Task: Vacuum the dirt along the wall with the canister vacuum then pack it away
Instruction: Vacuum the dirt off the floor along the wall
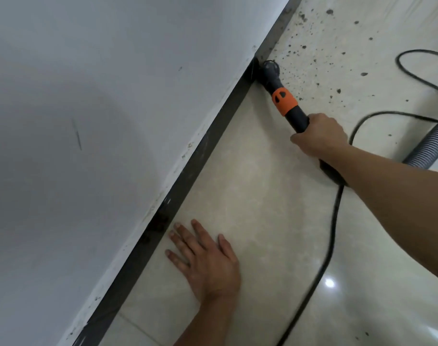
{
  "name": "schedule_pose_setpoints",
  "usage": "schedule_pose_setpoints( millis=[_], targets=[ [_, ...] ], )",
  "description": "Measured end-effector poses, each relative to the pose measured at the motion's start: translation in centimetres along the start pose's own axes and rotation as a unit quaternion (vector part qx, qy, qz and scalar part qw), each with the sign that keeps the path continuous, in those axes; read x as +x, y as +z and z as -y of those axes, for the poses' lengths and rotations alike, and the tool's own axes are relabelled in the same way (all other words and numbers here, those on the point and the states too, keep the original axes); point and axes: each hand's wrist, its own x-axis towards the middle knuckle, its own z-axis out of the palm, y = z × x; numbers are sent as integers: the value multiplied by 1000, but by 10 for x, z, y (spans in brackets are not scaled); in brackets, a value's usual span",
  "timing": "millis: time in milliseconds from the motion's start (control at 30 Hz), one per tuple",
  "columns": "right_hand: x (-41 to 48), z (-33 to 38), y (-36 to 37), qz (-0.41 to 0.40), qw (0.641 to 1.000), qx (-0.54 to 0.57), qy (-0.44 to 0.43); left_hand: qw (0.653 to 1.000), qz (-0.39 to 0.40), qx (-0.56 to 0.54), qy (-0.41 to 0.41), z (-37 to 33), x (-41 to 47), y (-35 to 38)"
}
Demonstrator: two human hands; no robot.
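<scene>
My right hand (318, 137) grips the dark vacuum wand (285, 102), which has an orange collar. Its round nozzle (270, 68) sits on the floor against the dark skirting (213, 136) at the foot of the white wall (113, 108). Dark specks of dirt (310, 58) lie scattered on the cream tiles beyond the nozzle, along the wall. The tiles nearer me look clean. My left hand (203, 260) rests flat on the floor beside the skirting, fingers spread. A grey ribbed hose (430, 143) runs off from the wand to the right edge. The canister is out of view.
A black power cord (330, 233) trails across the glossy tiles from under my right forearm toward the bottom of the view. Another loop of the cord (412, 71) lies at the upper right.
</scene>
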Motion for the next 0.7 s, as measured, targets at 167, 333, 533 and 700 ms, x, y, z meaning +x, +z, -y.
schedule_pose_setpoints(
  millis=[167, 333, 533, 700],
  targets=[
    [-8, 7, -1, -4, 1000, -2, 9, 1000, 2, 2, 3, -1, 1, -1],
    [-81, 2, 16, 22, 1000, -9, -15, 1000, 6, 0, 3, -1, -1, -4],
    [-97, -54, -1, -3, 996, 10, 85, 1000, -9, -17, 7, -3, -1, -6],
    [-87, -49, 0, -6, 995, 26, 92, 1000, -8, -12, 6, -2, 0, -5]
  ],
)
